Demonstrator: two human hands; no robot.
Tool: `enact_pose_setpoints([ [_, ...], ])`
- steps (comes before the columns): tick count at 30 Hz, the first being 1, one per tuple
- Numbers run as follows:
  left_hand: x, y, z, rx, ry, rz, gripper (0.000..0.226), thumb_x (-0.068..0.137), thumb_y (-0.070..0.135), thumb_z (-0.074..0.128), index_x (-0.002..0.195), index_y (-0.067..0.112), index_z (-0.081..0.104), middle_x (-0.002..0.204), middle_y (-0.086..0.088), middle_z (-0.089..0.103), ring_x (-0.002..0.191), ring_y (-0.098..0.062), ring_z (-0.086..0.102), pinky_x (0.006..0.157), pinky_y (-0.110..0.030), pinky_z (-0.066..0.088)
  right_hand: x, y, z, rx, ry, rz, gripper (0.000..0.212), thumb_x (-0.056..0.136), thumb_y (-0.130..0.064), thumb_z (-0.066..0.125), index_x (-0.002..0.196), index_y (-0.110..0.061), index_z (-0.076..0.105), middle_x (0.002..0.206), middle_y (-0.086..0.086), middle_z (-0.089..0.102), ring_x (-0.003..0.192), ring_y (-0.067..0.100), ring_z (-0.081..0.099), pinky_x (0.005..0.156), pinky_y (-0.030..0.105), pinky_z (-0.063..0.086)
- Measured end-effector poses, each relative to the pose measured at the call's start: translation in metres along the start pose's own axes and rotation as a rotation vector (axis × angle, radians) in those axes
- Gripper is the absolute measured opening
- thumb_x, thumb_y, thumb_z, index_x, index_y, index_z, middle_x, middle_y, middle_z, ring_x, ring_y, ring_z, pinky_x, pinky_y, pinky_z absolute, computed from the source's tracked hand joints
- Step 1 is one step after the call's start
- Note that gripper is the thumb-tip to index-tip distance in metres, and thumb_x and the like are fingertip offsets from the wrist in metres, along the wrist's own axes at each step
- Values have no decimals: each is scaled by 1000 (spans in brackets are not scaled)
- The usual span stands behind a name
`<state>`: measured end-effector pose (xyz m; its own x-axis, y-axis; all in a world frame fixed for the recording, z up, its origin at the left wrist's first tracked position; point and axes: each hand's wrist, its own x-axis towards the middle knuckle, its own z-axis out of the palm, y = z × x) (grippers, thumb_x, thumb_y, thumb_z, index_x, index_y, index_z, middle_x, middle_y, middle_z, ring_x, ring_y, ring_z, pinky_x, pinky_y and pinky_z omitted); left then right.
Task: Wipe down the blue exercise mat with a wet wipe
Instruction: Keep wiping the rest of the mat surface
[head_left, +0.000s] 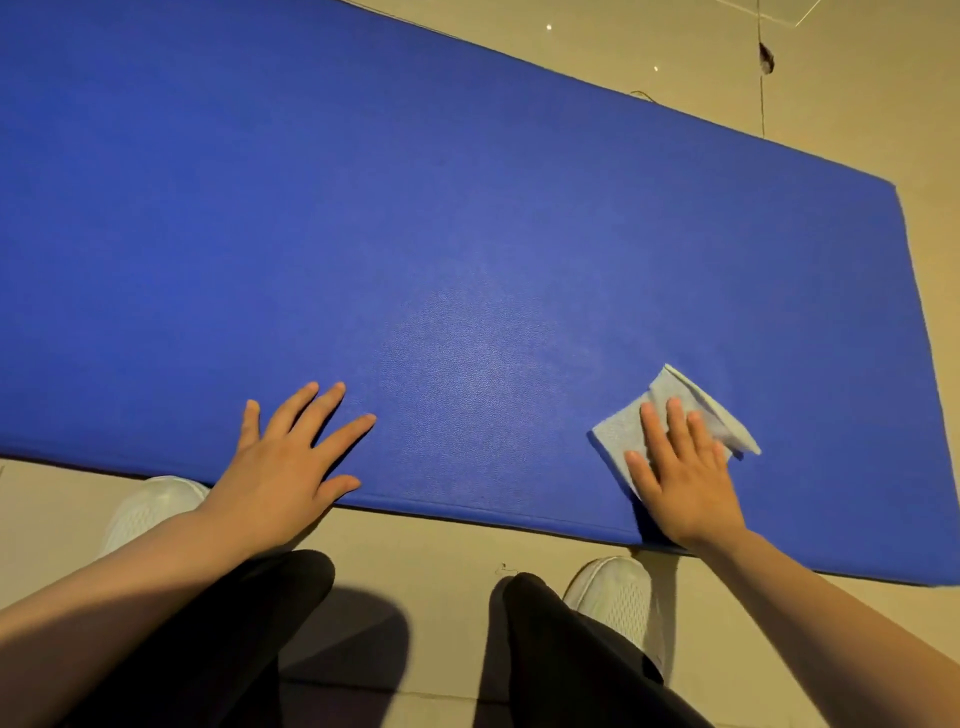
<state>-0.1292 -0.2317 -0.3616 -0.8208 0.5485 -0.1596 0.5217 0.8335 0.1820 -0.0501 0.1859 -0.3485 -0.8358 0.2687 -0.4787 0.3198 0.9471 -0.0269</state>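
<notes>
Both hands down on the blue exercise mat (415, 208), the wet wipe under the right one.

From my feed, the mat lies flat on the tan floor (857, 104) and fills most of the view. My right hand (685, 478) presses the folded wet wipe (618, 431) flat with straight fingers, close to the mat's near edge and toward its right end. My left hand (280, 467) rests open, fingers spread, palm on the mat at the same near edge, well apart from the wipe. Just off that edge, two white shoes (150, 509) and black trouser legs (260, 649) stand on the floor.
</notes>
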Motion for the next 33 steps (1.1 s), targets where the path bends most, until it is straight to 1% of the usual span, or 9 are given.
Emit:
enact_pose_setpoints([
  [3,0,3,0,18,1,6,72,70,41,84,134,19,57,141,-19,51,130,-35,34,83,-76,39,3,-57,-1,-22,-20,96,66,98,-56,5,156,-25,-3,163,11,-10,149,38,-6,116,61,10],
  [7,-3,0,-1,10,-38,3,62,88,57,39,139,23,49,145,-14,47,134,-30,32,90,-71,40,-2,-154,3,-130,46,-461,64,96,-49,19,152,-21,34,159,20,21,143,49,20,101,78,24],
  [9,-7,-8,-4,16,-80,18,67,92,61,26,136,19,56,145,-11,48,134,-27,35,96,-64,40,-10,-188,11,-234,-44,-737,57,102,-47,22,156,-29,15,164,9,0,149,39,-5,112,71,0],
  [11,-17,-18,-8,46,-113,51,70,99,59,15,134,17,58,143,-11,50,131,-28,43,102,-55,38,-8,-194,10,-232,-18,-855,54,104,-45,24,155,-32,17,164,4,5,150,32,0,115,64,1],
  [13,-31,-28,-10,51,-117,24,65,100,55,17,136,18,57,143,-12,51,130,-31,46,104,-54,34,1,-169,15,-253,32,-829,52,103,-45,20,151,-30,32,159,2,29,146,29,25,115,57,20],
  [15,-43,-32,-12,45,-91,-47,61,98,53,23,139,18,54,144,-14,49,132,-33,44,103,-57,34,6,-118,18,-234,46,-662,54,105,-48,12,151,-26,30,158,2,31,145,26,24,110,53,23],
  [23,-46,-29,-16,9,-69,-115,58,92,49,34,134,16,58,142,-15,51,130,-34,46,101,-57,35,-26,-59,28,-44,47,-82,68,88,-67,-10,149,-39,-22,157,-6,-29,147,25,-24,117,54,-10],
  [29,-46,-23,-21,2,-159,-154,62,92,53,30,134,17,59,141,-13,52,131,-32,46,101,-56,36,-10,-137,19,-222,-7,-476,57,99,-50,23,147,-24,42,153,14,37,137,45,37,92,76,36],
  [33,-38,-17,-24,-39,-123,-244,70,96,62,18,124,19,66,132,-10,59,125,-29,50,98,-59,37,14,-194,8,-259,-70,-812,70,89,-60,-1,155,-37,7,164,-4,-4,150,27,-7,111,67,-7],
])
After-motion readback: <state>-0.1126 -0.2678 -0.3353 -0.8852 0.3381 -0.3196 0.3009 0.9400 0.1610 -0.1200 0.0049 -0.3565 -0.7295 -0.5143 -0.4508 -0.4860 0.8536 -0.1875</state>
